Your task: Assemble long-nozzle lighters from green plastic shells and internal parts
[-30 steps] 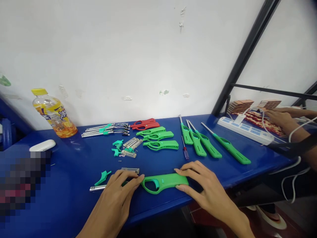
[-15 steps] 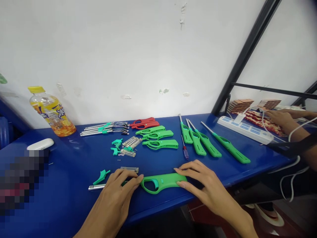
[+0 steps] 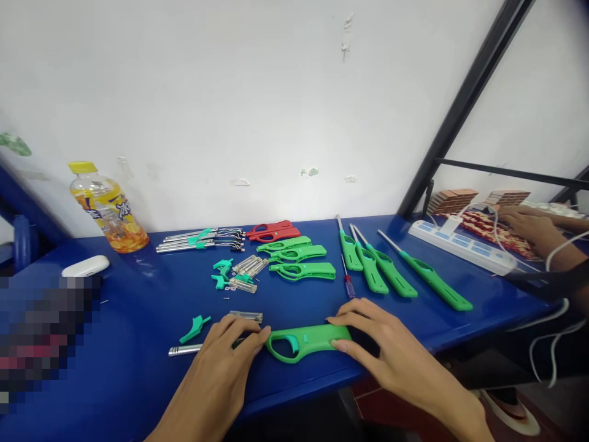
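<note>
A green lighter casing [image 3: 317, 341] with a teal trigger lies flat near the table's front edge. My right hand [image 3: 381, 353] grips its right end between thumb and fingers. At its left end, my left hand [image 3: 225, 356] has its fingers bent together over a metal tube [image 3: 184, 350], which sticks out to the left; what the fingertips hold is partly hidden. Beside my left hand lie a loose teal trigger [image 3: 195, 329] and a clear fuel tank [image 3: 246, 316]. Behind are green casings [image 3: 304, 271], red casings [image 3: 275, 231], and more clear tanks [image 3: 251, 265].
Metal tubes with wires [image 3: 197, 239] lie at the back left, near a drink bottle [image 3: 110, 209] and a white case [image 3: 86, 266]. Several finished-looking green lighters [image 3: 435, 281], a screwdriver [image 3: 348, 285] and a power strip [image 3: 460, 247] are rightward. Another person's hands [image 3: 529, 227] show far right.
The whole view has shifted slightly, so things appear a little farther right. My hands keep nearly the same hold on the casing and tube.
</note>
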Available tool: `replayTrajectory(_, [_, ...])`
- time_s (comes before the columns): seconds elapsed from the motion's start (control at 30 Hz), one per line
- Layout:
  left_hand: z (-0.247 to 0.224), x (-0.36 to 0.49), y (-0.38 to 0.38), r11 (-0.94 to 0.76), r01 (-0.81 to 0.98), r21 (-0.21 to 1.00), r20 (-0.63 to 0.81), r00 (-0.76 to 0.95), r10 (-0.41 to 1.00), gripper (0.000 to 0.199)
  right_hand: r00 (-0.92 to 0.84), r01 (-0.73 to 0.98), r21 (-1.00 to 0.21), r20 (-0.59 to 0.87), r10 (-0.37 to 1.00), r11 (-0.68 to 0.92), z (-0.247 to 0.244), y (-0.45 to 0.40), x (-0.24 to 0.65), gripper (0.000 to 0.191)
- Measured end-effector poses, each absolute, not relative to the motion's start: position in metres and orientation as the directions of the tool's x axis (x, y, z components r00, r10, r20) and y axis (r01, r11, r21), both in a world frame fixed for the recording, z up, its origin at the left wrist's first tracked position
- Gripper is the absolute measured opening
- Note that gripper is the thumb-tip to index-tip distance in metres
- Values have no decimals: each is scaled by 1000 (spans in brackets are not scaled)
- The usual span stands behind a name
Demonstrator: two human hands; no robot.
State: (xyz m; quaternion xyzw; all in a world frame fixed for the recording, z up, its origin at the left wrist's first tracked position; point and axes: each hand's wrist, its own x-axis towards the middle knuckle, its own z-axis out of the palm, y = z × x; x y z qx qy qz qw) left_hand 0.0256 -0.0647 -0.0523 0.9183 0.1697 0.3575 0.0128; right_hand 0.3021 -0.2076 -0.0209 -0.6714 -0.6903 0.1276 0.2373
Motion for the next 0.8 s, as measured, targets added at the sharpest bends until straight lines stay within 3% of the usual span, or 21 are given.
replayTrajectory(0.13, [-53, 25, -66, -939, 321, 123, 671, 670, 317, 32, -91, 884, -446, 130, 987, 140, -18, -191, 287, 43])
replayTrajectory(0.5, [-63, 12, -67, -840, 498, 217, 557, 643, 525, 41, -64, 712, -691, 116, 991, 127, -23, -186, 282, 19])
replayTrajectory(0.8, [-68, 8, -66, -815, 553, 174, 569, 619, 541, 43, -32, 677, -726, 139, 990, 124, -23, -185, 282, 17])
